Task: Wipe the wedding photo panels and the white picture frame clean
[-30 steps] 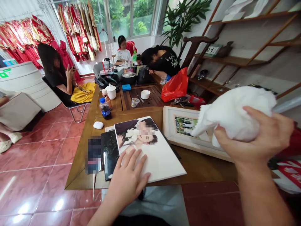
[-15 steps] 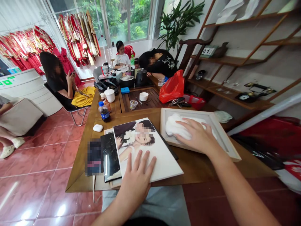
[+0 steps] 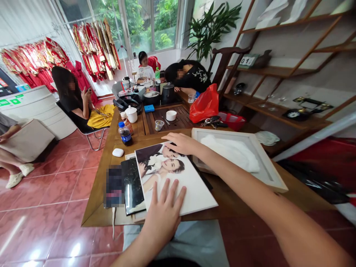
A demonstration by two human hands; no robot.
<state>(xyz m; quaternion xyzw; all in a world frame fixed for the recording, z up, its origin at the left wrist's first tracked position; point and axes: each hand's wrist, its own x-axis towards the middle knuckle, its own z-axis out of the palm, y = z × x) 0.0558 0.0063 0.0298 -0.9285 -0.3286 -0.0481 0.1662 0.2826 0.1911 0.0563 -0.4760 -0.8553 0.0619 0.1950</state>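
A wedding photo print [image 3: 191, 193] on a white sheet or panel lies over a dark glossy photo [image 3: 133, 189] on the table. My left hand [image 3: 164, 207] rests flat on the lower part of the print, fingers spread. At the print's top edge is my right hand [image 3: 179, 142], fingers stretched leftward, holding nothing that I can see; whether it touches the print I cannot tell. Beneath my right forearm stands a shallow pale wooden frame [image 3: 261, 146], with a soft white cloth or padding [image 3: 233, 150] inside it.
Left of the photos lie a blurred-out phone-like item [image 3: 113, 187] with a cable and a white earbud case [image 3: 118, 152]. Behind stand a cola bottle [image 3: 125, 134], a white cup [image 3: 171, 115] and a red plastic bag [image 3: 205, 105]. Several people sit around the room.
My right hand has left the white padding in the frame and moved left to the print's top edge. The padding now lies flatter. My left hand stays on the print.
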